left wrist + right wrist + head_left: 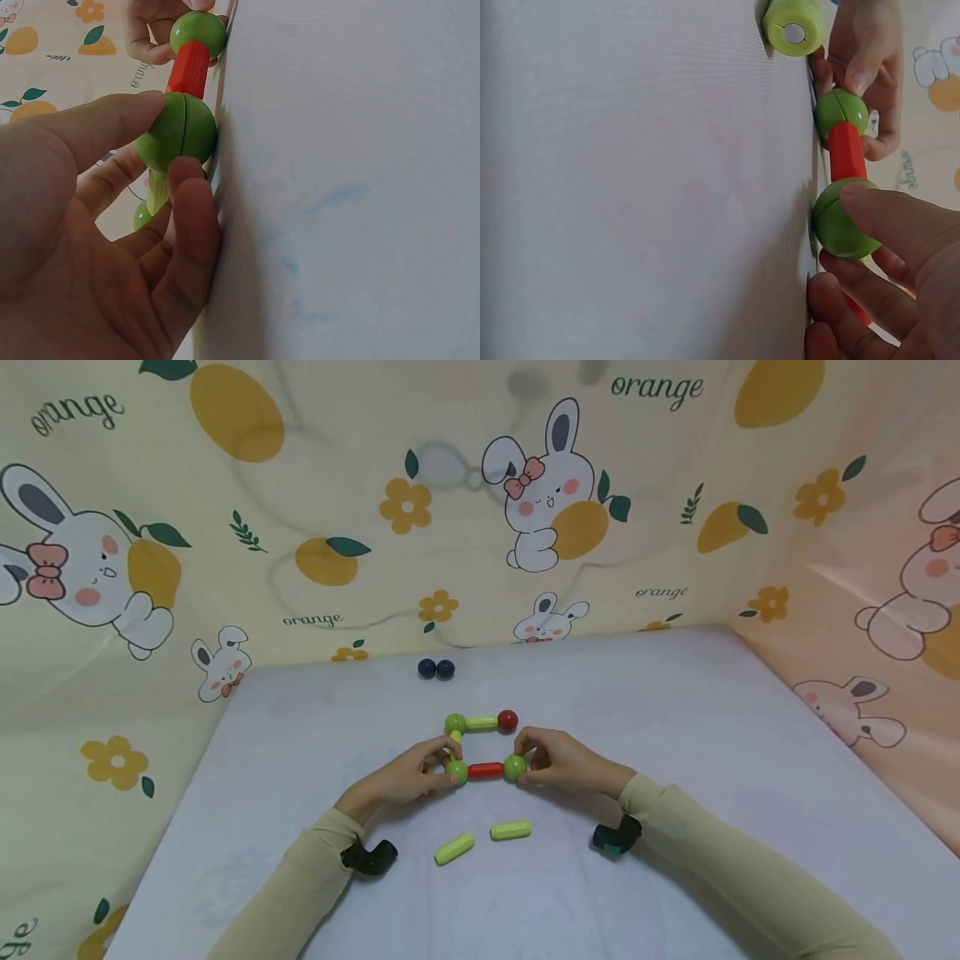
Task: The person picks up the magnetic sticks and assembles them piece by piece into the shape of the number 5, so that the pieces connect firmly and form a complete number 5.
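Observation:
On the white table a red rod joins two green balls. My left hand pinches the left green ball between thumb and fingers. At the rod's other end, the right green ball is pinched by my right hand. From the left ball a yellow-green rod, partly hidden by my left fingers, runs back to another green ball. There a second yellow-green rod leads right to a red ball. The joined pieces form a shape open on its right side.
Two loose yellow-green rods, a left one and a right one, lie in front of the hands. A pair of dark blue balls sits near the table's back edge. Behind stands a printed cloth backdrop.

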Available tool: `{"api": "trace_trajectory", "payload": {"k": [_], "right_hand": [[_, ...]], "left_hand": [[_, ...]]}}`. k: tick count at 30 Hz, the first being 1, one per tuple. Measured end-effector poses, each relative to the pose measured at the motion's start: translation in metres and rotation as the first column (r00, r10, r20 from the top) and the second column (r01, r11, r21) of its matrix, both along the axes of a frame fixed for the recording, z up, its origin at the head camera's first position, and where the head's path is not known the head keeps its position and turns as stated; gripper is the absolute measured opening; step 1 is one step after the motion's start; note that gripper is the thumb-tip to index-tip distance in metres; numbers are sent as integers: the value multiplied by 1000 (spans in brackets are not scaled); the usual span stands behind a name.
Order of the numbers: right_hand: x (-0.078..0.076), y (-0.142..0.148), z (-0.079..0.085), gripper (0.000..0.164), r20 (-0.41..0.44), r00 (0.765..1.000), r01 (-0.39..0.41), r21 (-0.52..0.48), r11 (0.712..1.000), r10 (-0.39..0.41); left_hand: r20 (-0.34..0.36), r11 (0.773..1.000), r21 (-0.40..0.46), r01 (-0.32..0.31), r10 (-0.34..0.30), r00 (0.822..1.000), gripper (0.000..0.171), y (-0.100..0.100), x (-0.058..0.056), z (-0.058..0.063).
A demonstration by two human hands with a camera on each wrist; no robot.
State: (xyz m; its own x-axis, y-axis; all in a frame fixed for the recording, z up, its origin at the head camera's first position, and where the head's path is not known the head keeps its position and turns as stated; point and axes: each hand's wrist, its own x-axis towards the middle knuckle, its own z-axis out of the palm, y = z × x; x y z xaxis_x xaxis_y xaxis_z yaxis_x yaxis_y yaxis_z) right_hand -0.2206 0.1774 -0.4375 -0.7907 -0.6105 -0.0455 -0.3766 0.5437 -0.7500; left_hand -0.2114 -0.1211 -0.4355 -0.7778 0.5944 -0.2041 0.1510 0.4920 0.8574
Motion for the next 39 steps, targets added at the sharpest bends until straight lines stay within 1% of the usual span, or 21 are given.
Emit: {"api": "trace_trajectory", "payload": {"k": [11,18,23,29,39], "right_hand": [[2,-3,2,32,14,1000,13,6,1000,-14],[3,-3,1,33,12,1000,13,20,1000,-13],[4,-2,2,34,15,1000,15,20,1000,-15],[4,0,3,33,22,1000,15,21,1000,-15],[10,5,9,32,1,1000,20,37,999,-20]], "left_hand": [[2,1000,-6,-10,10,1000,26,-4,1,-2],[3,1000,-3,-12,12,1000,26,-2,2,-1],[-2,1000,3,-1,1,1000,26,-2,2,0],[1,1000,-2,-6,6,1000,25,-1,1,0],[11,1000,-5,-13,13,1000,25,1,0,1]]}}
